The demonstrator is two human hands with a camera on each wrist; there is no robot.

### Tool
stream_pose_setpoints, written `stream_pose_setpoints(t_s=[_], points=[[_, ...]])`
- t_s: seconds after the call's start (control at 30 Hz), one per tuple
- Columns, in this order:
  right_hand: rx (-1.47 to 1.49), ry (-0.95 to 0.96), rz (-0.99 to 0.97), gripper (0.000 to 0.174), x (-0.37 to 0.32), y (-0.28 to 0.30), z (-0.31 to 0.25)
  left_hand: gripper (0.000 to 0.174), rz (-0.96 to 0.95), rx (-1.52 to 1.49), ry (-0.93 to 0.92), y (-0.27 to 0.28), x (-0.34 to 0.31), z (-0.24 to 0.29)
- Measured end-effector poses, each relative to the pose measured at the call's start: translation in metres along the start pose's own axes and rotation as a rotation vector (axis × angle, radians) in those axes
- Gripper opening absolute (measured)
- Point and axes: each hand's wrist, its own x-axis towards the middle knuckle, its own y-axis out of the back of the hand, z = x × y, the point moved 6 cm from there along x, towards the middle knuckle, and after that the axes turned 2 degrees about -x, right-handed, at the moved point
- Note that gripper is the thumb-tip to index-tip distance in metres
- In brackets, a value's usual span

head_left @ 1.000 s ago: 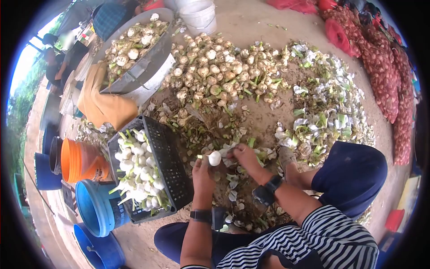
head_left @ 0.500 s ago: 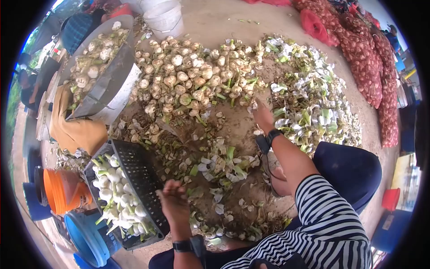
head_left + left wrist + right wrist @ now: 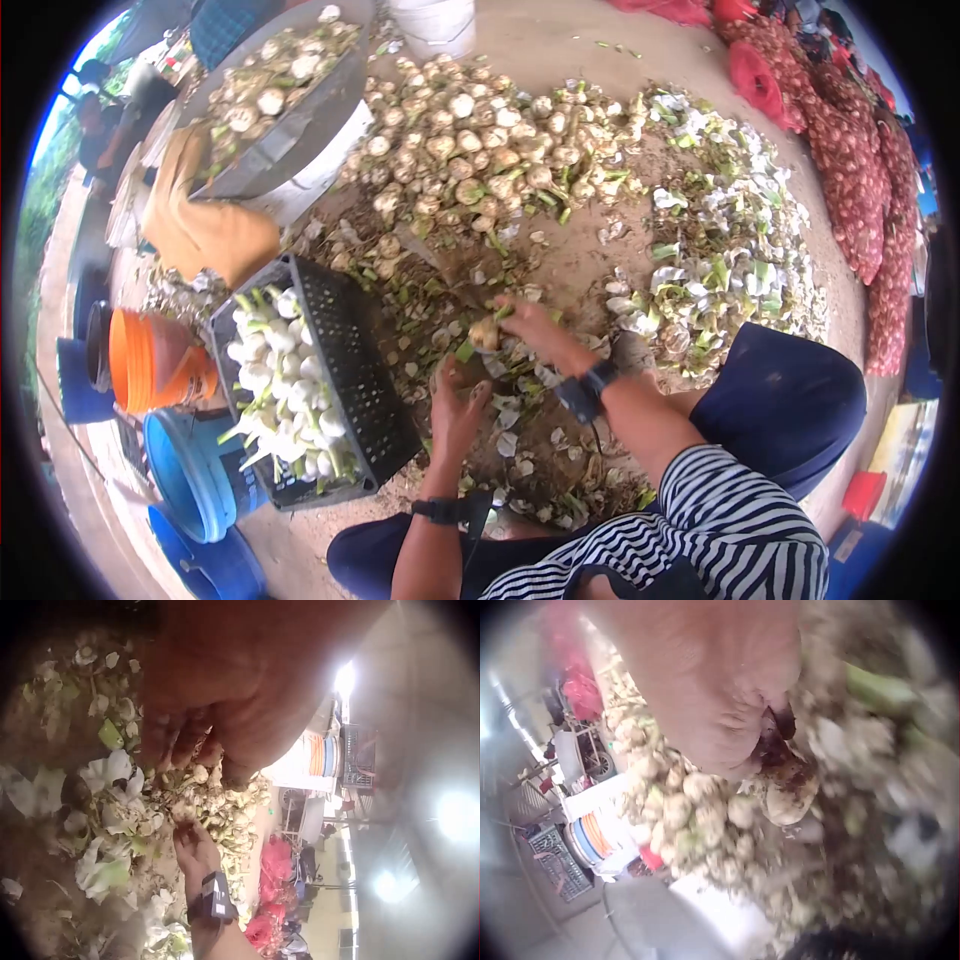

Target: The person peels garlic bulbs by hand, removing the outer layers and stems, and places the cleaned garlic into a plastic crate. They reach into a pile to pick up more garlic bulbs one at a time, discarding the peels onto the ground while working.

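A person sits low over a bare, earth-coloured floor (image 3: 590, 250), the right hand (image 3: 532, 330) pinching an unpeeled bulb (image 3: 484, 335) by fingers and thumb just above the litter in front of the body. The left hand (image 3: 458, 402) is near it, on the crate side, holding nothing, its thumb and fingers apart. Below both hands the floor is strewn with dirt, green scraps and papery white skins. Beyond them spreads a broad heap of soil-stained bulbs (image 3: 460, 150), and to its right a long bank of peelings (image 3: 730, 260) runs towards the navy-trousered knee. A black perforated crate (image 3: 355, 375) stands tilted beside the left forearm, holding clean white bulbs (image 3: 290, 385) with pale stems. Behind it are a tan cloth (image 3: 210, 230) and a large grey basin (image 3: 290, 145) with more bulbs in it. Along the left edge of the work area are an orange bucket (image 3: 150, 360), a light-blue bucket (image 3: 195, 475) and a dark-blue one (image 3: 210, 560); a white bucket (image 3: 435, 25) stands behind the heap. Red net sacks (image 3: 850, 180), packed full, line the right side. In the left wrist view bright lights (image 3: 459, 816) shine overhead.
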Motion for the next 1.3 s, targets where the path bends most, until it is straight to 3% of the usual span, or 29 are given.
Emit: stream_pose_setpoints(t_s=[0.13,0.3,0.4,0.5,0.6,0.7,0.73,0.83,0.97,1.03,1.13,1.17,1.23,1.3], points=[[0.22,-0.095,-0.124,0.043,-0.041,-0.062,0.004,0.049,-0.011,0.12,-0.176,0.006,0.0,-0.013],[0.463,-0.076,0.042,0.035,-0.057,-0.073,-0.025,0.05,0.013,0.245,-0.423,0.011,-0.027,0.028],[0.459,-0.068,0.103,0.029,-0.066,-0.074,-0.036,0.035,0.111,0.325,-0.586,0.017,-0.041,0.049],[0.075,-0.032,0.185,0.028,-0.064,-0.058,-0.031,0.024,-0.059,-0.238,-0.341,0.017,-0.025,0.029],[-0.351,-0.082,0.178,0.028,-0.093,-0.054,-0.063,0.021,-0.231,-1.136,0.086,0.01,-0.022,0.003],[0.135,0.212,0.151,0.026,-0.1,-0.063,-0.073,0.026,-0.253,-1.188,0.134,0.012,-0.019,-0.002],[0.315,0.142,0.09,0.025,-0.1,-0.064,-0.069,0.027,-0.27,-1.221,0.133,0.012,-0.018,-0.001],[0.717,-0.097,-0.037,0.027,-0.109,-0.064,-0.065,0.032,-0.293,-1.161,0.085,0.011,-0.025,0.008],[0.343,-0.006,0.026,0.021,-0.103,-0.063,-0.058,0.035,-0.265,-1.005,-0.032,0.006,-0.03,0.01],[0.092,0.077,0.055,0.017,-0.101,-0.057,-0.056,0.035,-0.245,-1.069,0.058,0.016,-0.033,0.009],[-0.379,0.486,0.034,0.016,-0.117,-0.057,-0.079,0.036,-0.303,-1.01,0.243,0.026,-0.031,-0.007],[-0.279,0.406,0.036,0.017,-0.119,-0.057,-0.077,0.037,-0.339,-0.96,0.311,0.023,-0.03,-0.013],[-0.078,0.249,0.047,0.021,-0.124,-0.062,-0.073,0.029,-0.005,-0.497,-0.011,0.032,-0.02,-0.013],[-0.237,0.205,0.111,0.024,-0.121,-0.053,-0.067,0.02,0.291,0.101,-0.428,0.041,-0.04,0.029]])
